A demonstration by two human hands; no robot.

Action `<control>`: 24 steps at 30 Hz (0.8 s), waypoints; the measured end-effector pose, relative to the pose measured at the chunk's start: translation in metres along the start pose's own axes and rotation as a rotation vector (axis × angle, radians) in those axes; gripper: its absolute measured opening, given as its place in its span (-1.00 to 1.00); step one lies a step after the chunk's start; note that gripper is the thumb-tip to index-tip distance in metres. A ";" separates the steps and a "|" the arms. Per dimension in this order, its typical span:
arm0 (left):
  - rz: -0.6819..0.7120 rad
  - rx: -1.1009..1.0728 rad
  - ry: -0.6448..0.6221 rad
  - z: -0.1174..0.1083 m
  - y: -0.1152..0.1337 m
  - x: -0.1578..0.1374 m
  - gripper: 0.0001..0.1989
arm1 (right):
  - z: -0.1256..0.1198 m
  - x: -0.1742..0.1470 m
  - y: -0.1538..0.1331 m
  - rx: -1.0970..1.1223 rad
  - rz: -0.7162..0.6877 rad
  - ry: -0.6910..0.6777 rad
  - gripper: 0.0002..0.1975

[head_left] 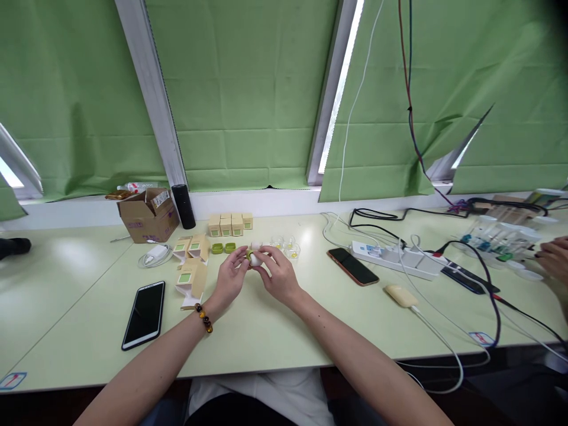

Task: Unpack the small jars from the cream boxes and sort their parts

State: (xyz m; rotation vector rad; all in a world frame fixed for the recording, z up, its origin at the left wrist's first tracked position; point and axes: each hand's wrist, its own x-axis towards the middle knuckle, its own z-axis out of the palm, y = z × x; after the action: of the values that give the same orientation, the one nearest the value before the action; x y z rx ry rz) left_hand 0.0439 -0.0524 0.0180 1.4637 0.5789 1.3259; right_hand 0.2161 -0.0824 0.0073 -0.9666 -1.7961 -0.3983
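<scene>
Against green blinds point(248, 94), over a pale table point(266, 331), pinching a small white-and-green piece point(255, 260) in the fingertips of left hand point(231, 275) and right hand point(283, 278), gripping from opposite sides. Holding it mid-table, nearer than green trays point(217, 248), between open cartons point(195, 278) at left and clear cups point(291, 251) at right. Probably calling for light, even pressure, a steady left grip and room beside the cartons.

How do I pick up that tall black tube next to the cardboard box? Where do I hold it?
Probably around the middle of the black tube, coming from the front right. It stands on end, tall and round, so your grip should wrap its sides. The cardboard box crowds its left, and the white wall is behind.
</scene>
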 end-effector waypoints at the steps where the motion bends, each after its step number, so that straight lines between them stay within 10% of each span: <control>1: 0.008 0.030 -0.005 0.000 -0.001 -0.001 -0.55 | 0.000 0.001 0.000 -0.004 -0.010 -0.003 -0.65; 24: 0.032 0.046 0.006 0.000 -0.005 -0.006 -0.59 | -0.001 0.002 -0.002 -0.042 -0.066 -0.039 -0.67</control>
State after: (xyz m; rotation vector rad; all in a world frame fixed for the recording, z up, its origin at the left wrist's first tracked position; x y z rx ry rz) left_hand 0.0441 -0.0560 0.0109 1.5125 0.5959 1.3498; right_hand 0.2150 -0.0834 0.0097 -0.9518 -1.8650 -0.4627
